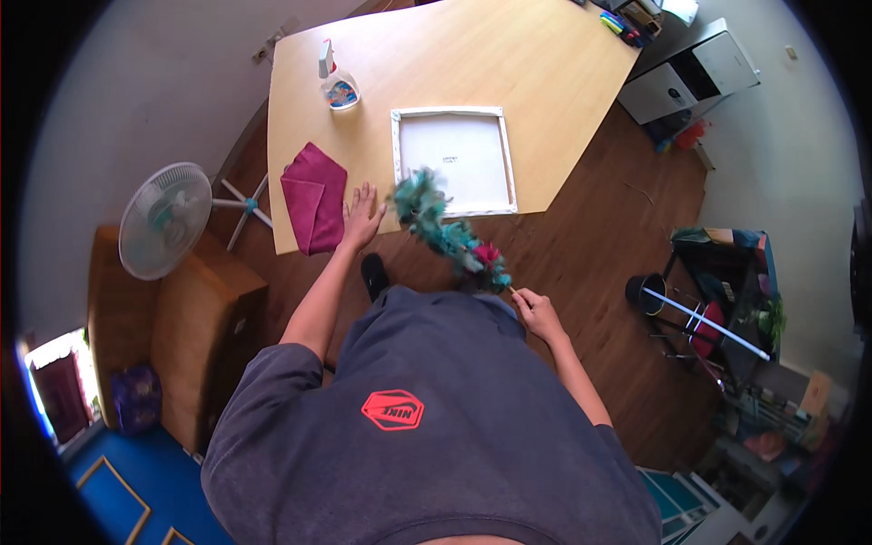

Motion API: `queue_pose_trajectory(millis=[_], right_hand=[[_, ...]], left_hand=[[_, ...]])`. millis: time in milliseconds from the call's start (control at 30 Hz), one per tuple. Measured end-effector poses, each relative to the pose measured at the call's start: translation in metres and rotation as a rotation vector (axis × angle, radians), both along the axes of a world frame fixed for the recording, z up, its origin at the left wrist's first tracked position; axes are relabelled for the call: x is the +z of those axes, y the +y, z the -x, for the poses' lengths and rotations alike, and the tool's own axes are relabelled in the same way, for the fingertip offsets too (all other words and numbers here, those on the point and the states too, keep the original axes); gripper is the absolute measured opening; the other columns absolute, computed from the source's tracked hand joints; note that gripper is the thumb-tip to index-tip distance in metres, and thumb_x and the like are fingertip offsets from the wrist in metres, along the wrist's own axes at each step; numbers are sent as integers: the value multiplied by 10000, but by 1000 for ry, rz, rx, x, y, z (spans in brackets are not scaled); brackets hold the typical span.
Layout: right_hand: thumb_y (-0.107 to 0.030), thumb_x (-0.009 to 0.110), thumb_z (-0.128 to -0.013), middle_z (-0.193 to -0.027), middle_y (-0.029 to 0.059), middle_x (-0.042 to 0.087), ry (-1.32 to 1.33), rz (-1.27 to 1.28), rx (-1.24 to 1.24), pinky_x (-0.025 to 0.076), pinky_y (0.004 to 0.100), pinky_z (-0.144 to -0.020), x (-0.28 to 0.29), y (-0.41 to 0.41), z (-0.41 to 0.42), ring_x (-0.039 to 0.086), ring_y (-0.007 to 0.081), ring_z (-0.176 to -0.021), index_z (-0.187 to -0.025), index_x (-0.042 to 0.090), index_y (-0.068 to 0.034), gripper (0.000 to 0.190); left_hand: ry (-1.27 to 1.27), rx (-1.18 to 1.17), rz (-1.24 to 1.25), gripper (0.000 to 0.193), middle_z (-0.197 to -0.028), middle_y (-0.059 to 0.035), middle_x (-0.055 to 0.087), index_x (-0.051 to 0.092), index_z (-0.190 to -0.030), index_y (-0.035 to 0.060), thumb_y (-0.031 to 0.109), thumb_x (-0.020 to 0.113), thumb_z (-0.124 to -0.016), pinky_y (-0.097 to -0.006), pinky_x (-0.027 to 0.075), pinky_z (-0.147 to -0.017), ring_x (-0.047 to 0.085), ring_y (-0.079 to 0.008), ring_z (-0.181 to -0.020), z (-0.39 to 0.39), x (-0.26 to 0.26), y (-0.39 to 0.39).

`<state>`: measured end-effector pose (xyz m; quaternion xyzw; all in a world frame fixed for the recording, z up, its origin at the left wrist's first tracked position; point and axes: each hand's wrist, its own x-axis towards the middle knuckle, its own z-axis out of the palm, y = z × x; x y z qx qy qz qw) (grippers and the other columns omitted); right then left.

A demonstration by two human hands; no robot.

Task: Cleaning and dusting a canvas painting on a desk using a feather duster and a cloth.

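Note:
My right hand (537,312) grips the thin handle of a feather duster (446,235) with teal feathers and a few dark pink ones. Its far end is blurred and overlaps the lower left corner of a stretched canvas (455,163), which lies with its back and frame bars facing up. My left hand (362,216) rests with spread fingers at the near edge of the wooden table (436,54), between the canvas and a folded magenta cloth (315,197). Behind the cloth stands a spray bottle (339,85) of clear plastic with a white and red trigger head.
A fan (167,221) stands left of the table, beside a wooden cabinet (197,300). Markers (616,26) lie at the table's far right corner, near a white appliance (688,75). At right on the brown floor are a black bucket (644,294) and a dark rack (715,242).

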<state>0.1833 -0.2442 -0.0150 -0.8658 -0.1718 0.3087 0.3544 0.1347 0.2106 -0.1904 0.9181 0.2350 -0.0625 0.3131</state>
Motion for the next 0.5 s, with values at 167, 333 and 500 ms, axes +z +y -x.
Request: queue_pose_trajectory(millis=[167,333,500], right_hand=[[-266,572,-959,-685,173,624,-5,4,111,473,370,-600,5,-41,-57,627,278,-611,-976,673,-35,253],[-280,577,-959,-691,169,621,84,43,290,466,361,-597,2,-81,-107,605,251,-602,-965,671,-24,273],[-285,577,-962,-640,147,573,65,23,252,432,359,-564,1,-119,-133,527,215,-555,-963,663,-19,279]], left_hand=[[67,339,21,752,-1643,-10,24,199,-1557,192,616,361,-958,-620,-73,-1132,-23,-273,-1508,-12,-2,-67],[139,476,23,883,-1644,1,-3,144,-1565,191,664,459,-889,-664,-49,-1116,-56,-288,-1505,-31,-3,-109],[180,474,42,941,-1644,4,-1,114,-1567,189,610,561,-854,-646,-17,-1135,-33,-280,-1508,-33,6,-119]])
